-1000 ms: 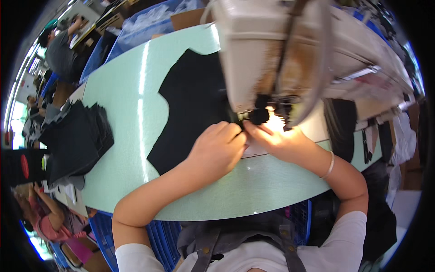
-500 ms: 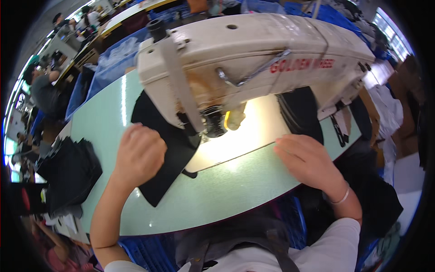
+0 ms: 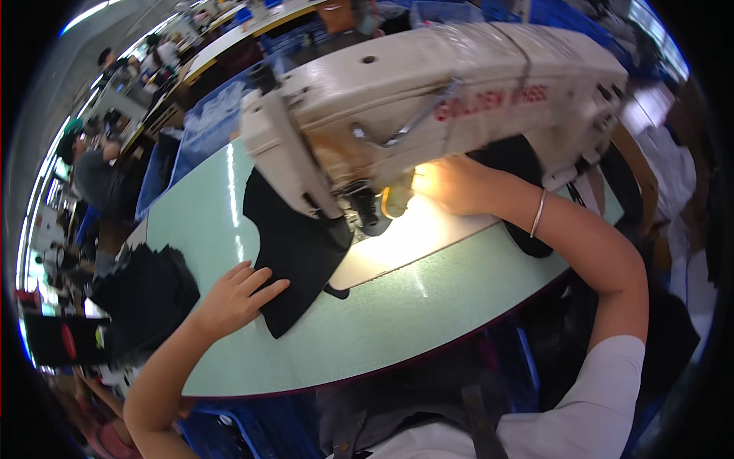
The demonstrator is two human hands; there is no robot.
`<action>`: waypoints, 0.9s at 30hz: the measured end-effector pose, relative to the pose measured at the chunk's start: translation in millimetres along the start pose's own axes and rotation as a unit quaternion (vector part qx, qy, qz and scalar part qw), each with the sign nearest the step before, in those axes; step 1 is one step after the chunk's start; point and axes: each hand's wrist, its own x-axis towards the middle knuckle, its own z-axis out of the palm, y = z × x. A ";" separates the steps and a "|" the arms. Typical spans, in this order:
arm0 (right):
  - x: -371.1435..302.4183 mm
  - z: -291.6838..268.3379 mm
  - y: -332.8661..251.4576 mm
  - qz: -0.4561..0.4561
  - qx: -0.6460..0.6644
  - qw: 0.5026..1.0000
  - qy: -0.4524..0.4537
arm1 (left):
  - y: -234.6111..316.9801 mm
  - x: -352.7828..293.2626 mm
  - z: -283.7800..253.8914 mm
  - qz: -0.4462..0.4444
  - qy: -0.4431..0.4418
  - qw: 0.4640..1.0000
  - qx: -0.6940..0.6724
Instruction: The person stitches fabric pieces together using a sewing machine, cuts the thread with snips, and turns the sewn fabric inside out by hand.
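A black fabric piece [image 3: 294, 256] lies on the pale green table, its right edge close to the needle area [image 3: 365, 218] of a white sewing machine [image 3: 344, 99]. My left hand [image 3: 235, 300] rests open at the left edge of this piece, fingers spread and fingertips on the cloth. Beneath the machine's arm, my right hand [image 3: 453, 186] reaches in beside the needle, over the brightly lit plate [image 3: 405, 249]. Glare and blur hide its fingertips, so I cannot make out whether they hold anything. More black fabric pieces [image 3: 527, 164] lie behind my right forearm.
A stack of black cut pieces [image 3: 145, 298] sits at the table's left edge. Dark scissors or snips [image 3: 582, 195] lie by the machine's right base. Blue bins [image 3: 202, 126] stand beyond the table, and other people work at the far left.
My right hand has gone from the table's front right to under the machine arm near the needle. My left hand, curled before, has moved lower and spread its fingers on the fabric.
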 end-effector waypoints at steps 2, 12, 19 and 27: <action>-7.4 -2.7 -14.6 0.000 -0.013 1.000 -0.018 | 0.6 3.7 -11.1 -0.070 -0.039 0.994 -0.074; -124.9 -63.3 -87.5 0.367 -0.005 0.902 0.227 | -136.6 79.4 -21.3 -0.194 0.280 0.924 -0.173; -211.9 -46.5 -51.4 0.603 -0.152 0.767 0.159 | -179.7 124.0 38.7 -0.411 0.131 0.899 -0.078; -218.5 -15.7 -42.9 0.553 -0.214 0.794 0.137 | -153.3 98.8 41.2 -0.429 0.116 0.891 -0.089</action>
